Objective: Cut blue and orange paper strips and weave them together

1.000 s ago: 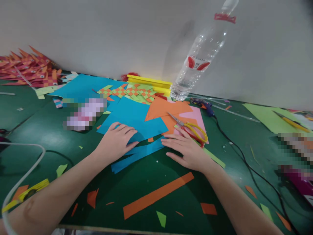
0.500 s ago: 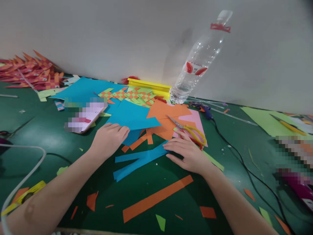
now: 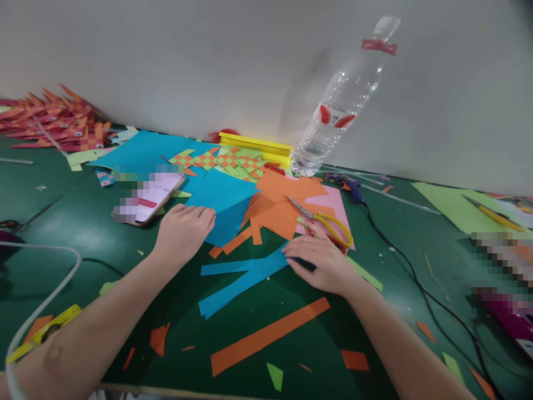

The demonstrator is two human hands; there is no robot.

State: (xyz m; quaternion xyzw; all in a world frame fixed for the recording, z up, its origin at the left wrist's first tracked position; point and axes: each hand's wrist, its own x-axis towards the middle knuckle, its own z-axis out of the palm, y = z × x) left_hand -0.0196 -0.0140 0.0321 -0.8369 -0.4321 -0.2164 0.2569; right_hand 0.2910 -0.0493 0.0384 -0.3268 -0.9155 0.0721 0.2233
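Roughly midway: blue strips (image 3: 241, 275) cut, loose under flat, open right hand (image 3: 322, 261); left hand (image 3: 183, 230) curled on blue sheet (image 3: 227, 203), grip unclear; scissors (image 3: 328, 222) idle.

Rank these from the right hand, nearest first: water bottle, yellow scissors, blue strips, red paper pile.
1. blue strips, touching the right hand.
2. yellow scissors, just beyond it.
3. water bottle, by the wall.
4. red paper pile, far left.
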